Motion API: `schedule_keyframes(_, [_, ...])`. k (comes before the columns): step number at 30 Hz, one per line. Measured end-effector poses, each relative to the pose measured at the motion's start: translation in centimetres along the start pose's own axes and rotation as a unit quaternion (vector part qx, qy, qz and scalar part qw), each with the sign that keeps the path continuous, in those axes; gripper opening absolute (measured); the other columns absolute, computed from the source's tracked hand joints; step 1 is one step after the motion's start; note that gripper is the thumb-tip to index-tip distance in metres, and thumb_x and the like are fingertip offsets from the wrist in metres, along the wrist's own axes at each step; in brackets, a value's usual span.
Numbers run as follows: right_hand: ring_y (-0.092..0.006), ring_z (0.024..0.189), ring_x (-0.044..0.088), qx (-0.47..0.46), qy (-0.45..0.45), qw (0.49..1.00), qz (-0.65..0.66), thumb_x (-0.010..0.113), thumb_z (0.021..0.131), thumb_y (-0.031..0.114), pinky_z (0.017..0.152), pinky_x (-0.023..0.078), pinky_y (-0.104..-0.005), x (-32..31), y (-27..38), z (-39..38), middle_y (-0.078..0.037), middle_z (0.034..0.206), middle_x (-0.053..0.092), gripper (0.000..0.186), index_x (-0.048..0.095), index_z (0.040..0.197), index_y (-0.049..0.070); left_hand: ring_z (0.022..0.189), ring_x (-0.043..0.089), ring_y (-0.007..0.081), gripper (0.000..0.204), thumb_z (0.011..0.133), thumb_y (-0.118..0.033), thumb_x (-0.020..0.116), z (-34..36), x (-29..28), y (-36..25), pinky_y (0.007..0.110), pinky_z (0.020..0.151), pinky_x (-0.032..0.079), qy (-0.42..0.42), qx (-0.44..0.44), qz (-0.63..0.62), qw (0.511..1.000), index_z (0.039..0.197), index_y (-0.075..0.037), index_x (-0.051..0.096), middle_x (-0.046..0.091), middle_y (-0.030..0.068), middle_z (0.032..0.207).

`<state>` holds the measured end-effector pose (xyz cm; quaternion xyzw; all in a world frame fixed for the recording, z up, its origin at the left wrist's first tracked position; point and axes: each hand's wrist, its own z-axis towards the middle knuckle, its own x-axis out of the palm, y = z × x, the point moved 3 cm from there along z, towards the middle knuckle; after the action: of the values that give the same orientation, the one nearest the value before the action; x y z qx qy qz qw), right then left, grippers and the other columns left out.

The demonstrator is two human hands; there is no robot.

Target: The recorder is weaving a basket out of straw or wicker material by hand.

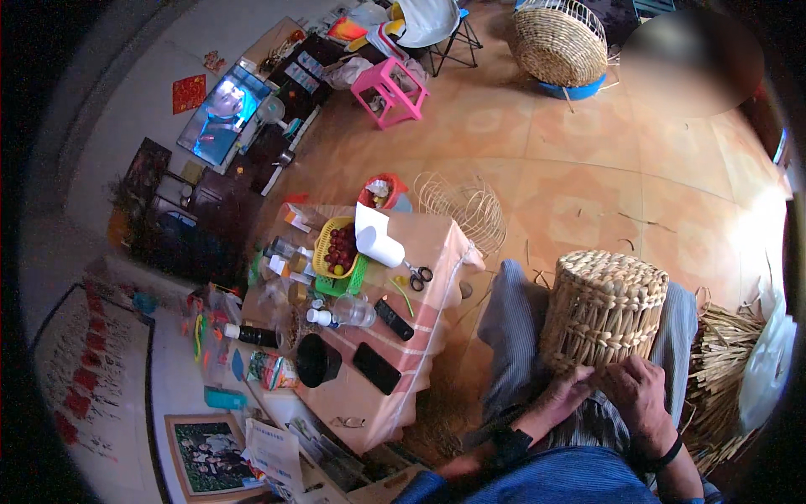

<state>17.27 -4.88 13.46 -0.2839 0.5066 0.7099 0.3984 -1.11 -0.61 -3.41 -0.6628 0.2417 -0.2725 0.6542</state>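
Left hand [571, 390] and right hand [635, 388], nearly meeting, pinch the near edge of the woven basket [604, 307] resting on my lap [588, 427], tips partly hidden. Dry straw [715, 382] lies by my right leg [683, 323]; leftward, a black phone [377, 368] lies on the counter [431, 238].

Downward fisheye view from the head

Type of premises: a home, apparently the living room, also holding weaving material. Evidence of dwelling: lit television [217, 134], framed group photograph [207, 454], red wall decoration [189, 94], cloth-covered table [426, 239] bearing fruit [340, 245] and a remote control [394, 319], pink stool [408, 116], tiled floor [579, 197]. Evidence of craft: bundled dry stalks [720, 361] and a large woven basket [556, 57] over a blue basin [579, 89]
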Motion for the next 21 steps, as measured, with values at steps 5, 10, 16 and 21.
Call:
schedule_keyframes(5, [-0.0302, 0.073, 0.067, 0.049, 0.031, 0.998, 0.008, 0.086, 0.078, 0.01, 0.061, 0.055, -0.0444, 0.4, -0.1, 0.6, -0.008, 0.08, 0.058, 0.018, 0.072, 0.089, 0.01, 0.121, 0.067, 0.0307, 0.048, 0.099, -0.004, 0.076, -0.2, 0.4, 1.4, 0.044, 0.106, 0.055, -0.078, -0.062, -0.109, 0.989, 0.143, -0.009, 0.058, 0.069, 0.0149, 0.128])
schedule_keyframes(10, [-0.041, 0.085, 0.073, 0.141, 0.129, 0.98, 0.058, 0.073, 0.099, 0.016, 0.072, 0.062, -0.0489, 2.3, -2.9, -2.8, -0.019, 0.102, 0.069, 0.022, 0.069, 0.117, 0.005, 0.13, 0.062, 0.0367, 0.037, 0.103, -0.01, 0.07, 1.4, -0.8, -5.6, 0.047, 0.114, 0.05, -0.006, 0.002, 0.119, 0.993, 0.14, -0.006, 0.064, 0.066, 0.0183, 0.138])
schedule_keyframes(16, [-0.0432, 0.079, 0.068, 0.073, 0.051, 0.996, 0.012, 0.076, 0.074, -0.001, 0.065, 0.056, -0.0521, -0.5, 2.1, 0.9, -0.018, 0.087, 0.062, 0.021, 0.061, 0.09, 0.002, 0.132, 0.062, 0.036, 0.041, 0.104, -0.019, 0.069, 1.2, -0.6, -4.9, 0.049, 0.114, 0.05, 0.031, -0.079, 0.125, 0.988, 0.142, -0.006, 0.065, 0.064, 0.0186, 0.147])
schedule_keyframes(21, [-0.0454, 0.063, 0.066, 0.132, 0.135, 0.974, 0.121, 0.077, 0.086, 0.003, 0.053, 0.05, -0.0543, -1.7, 1.4, 0.5, -0.019, 0.067, 0.062, 0.019, 0.058, 0.083, 0.004, 0.12, 0.063, 0.0206, 0.046, 0.1, -0.02, 0.077, 2.8, 0.2, -6.0, 0.039, 0.109, 0.052, -0.11, -0.189, -0.26, 0.94, 0.139, 0.0, 0.065, 0.068, 0.0095, 0.13])
